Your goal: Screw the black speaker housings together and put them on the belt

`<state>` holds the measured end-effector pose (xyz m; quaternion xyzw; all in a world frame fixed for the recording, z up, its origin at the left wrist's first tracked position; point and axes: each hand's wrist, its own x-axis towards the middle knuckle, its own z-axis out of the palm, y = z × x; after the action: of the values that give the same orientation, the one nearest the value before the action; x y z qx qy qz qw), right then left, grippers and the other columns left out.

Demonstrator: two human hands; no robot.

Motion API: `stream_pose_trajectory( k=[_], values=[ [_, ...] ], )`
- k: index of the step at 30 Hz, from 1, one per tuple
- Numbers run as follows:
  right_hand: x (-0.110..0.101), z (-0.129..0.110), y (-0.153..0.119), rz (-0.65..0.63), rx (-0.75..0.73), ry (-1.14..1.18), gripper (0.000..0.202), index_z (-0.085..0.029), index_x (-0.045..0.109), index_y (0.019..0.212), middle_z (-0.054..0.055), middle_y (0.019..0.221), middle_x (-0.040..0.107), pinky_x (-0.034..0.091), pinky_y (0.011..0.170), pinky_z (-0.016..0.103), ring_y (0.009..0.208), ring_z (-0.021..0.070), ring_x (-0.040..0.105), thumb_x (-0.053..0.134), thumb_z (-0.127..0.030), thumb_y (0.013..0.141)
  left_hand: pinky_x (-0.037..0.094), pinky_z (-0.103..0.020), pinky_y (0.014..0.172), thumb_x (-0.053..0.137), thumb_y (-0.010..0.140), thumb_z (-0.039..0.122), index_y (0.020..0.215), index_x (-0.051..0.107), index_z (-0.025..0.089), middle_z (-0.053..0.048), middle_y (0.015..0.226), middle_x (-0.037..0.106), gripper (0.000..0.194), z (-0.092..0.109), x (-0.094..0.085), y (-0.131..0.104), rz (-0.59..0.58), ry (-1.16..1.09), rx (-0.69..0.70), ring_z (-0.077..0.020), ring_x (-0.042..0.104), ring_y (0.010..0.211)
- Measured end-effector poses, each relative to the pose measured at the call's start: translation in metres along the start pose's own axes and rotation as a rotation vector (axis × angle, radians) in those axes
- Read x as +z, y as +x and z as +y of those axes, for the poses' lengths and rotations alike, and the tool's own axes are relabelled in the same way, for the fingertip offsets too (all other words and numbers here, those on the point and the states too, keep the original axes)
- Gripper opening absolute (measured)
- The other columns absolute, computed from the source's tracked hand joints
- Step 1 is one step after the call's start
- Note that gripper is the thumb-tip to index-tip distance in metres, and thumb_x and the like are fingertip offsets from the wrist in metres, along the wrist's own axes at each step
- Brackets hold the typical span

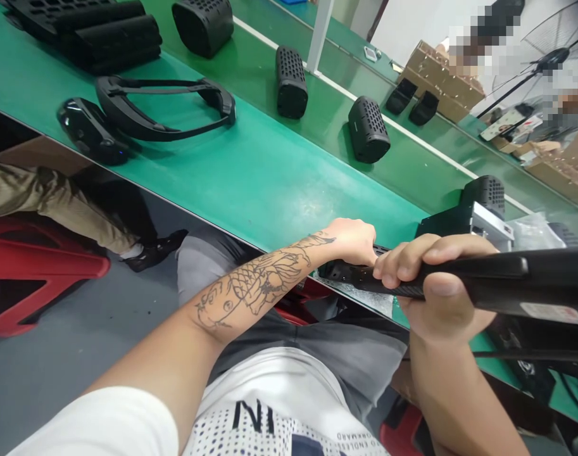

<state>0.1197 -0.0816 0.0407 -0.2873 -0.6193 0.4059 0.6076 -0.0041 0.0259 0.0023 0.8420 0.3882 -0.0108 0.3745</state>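
My right hand [445,285] is wrapped round a long black object [511,278] with a smooth casing and a white label. This object runs out past the right edge, and its exact kind does not show. My left hand [352,240] is closed at the table's front edge, close to the right hand's fingertips, with its own fingers mostly hidden. Under and beside it lies a dark part [350,273], largely covered by the hands. Clear bubble wrap [371,297] sits below that part at the edge.
Black perforated housings [370,130] stand along the green table [270,183]. A black headset with a strap [165,130] lies at the left, near more black parts [113,38]. Cardboard boxes [435,79] stand at the back, and a red stool [42,272] is at the lower left by a seated person's leg.
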Motion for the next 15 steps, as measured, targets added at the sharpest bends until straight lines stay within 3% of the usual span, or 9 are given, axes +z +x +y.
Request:
stream_pose_trajectory(
  k=[7, 15],
  values=[
    [-0.0002, 0.0035, -0.0009, -0.047, 0.042, 0.055, 0.019, -0.023, 0.079, 0.104, -0.003, 0.077, 0.074, 0.064, 0.058, 0.037, 0.057, 0.0163, 0.069, 0.094, -0.032, 0.097, 0.067, -0.043, 0.105, 0.081, 0.086, 0.050, 0.121, 0.087, 0.025, -0.015, 0.125, 0.091, 0.044, 0.0011, -0.0030, -0.0009, -0.034, -0.031, -0.019, -0.0388, 0.085, 0.124],
    [-0.0057, 0.0076, -0.0045, -0.115, 0.071, 0.101, 0.020, -0.022, 0.080, 0.105, -0.002, 0.079, 0.075, 0.066, 0.062, 0.037, 0.061, 0.0160, 0.070, 0.096, -0.025, 0.093, 0.068, -0.045, 0.100, 0.080, 0.089, 0.045, 0.124, 0.087, 0.024, -0.016, 0.131, 0.090, 0.041, 0.0014, 0.0018, 0.0013, 0.005, -0.047, -0.010, -0.0391, 0.086, 0.120]
  ],
)
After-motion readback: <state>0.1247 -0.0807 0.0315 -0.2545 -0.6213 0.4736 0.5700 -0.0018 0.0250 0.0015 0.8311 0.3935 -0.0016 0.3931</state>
